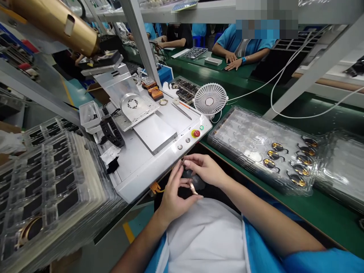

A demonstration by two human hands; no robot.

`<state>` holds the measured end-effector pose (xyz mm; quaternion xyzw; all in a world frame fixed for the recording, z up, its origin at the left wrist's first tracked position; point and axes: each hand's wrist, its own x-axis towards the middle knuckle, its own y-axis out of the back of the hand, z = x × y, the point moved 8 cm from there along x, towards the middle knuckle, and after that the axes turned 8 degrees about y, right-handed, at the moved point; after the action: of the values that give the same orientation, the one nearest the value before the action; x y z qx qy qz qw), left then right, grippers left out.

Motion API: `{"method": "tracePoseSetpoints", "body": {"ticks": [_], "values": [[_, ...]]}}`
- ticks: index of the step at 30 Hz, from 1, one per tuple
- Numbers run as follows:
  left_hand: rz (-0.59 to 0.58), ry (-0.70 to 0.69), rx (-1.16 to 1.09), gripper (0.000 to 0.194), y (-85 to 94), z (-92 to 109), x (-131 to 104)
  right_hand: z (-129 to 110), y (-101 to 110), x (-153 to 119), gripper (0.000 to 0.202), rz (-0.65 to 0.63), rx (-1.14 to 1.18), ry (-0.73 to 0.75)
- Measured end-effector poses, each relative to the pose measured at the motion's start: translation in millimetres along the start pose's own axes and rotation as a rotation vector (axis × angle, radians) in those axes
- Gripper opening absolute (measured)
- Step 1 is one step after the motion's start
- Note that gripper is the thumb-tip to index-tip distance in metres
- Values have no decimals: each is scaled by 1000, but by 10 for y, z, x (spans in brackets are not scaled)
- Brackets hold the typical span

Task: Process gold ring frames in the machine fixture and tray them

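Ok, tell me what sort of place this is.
Probably a factory assembly floor for small parts. It shows in the white bench machine with its red push button, the stacked clear trays holding small round pieces, and the person in blue seated across the green bench.

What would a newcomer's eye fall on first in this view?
Probably the large gold-coloured cylinder slanting in at the upper left. Next, the white fan beside the right end of the white machine, whose front carries a red button. Just below centre, the left hand holds a small coppery piece, the right hand close by.
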<state>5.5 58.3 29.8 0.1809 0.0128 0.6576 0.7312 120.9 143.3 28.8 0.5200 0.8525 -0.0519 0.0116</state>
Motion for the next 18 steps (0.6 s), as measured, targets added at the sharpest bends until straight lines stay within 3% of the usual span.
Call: {"method": "tracePoseSetpoints", "body": {"ticks": [4,7,12,15,18], "values": [[-116,12,125,99,-209,-3,89,66,62,-153,55,107,220,18],[-156,23,-54,92,-223,35,132,41,186,-172,52,166,283,-8],[-169,55,-323,82,-135,53,179,-24,209,-203,50,122,264,-54],[-212,33,-289,80,-133,63,163,-22,211,-210,51,140,234,-74],[-216,-10,-107,79,-132,72,131,-1,225,-207,56,139,211,-98]]}}
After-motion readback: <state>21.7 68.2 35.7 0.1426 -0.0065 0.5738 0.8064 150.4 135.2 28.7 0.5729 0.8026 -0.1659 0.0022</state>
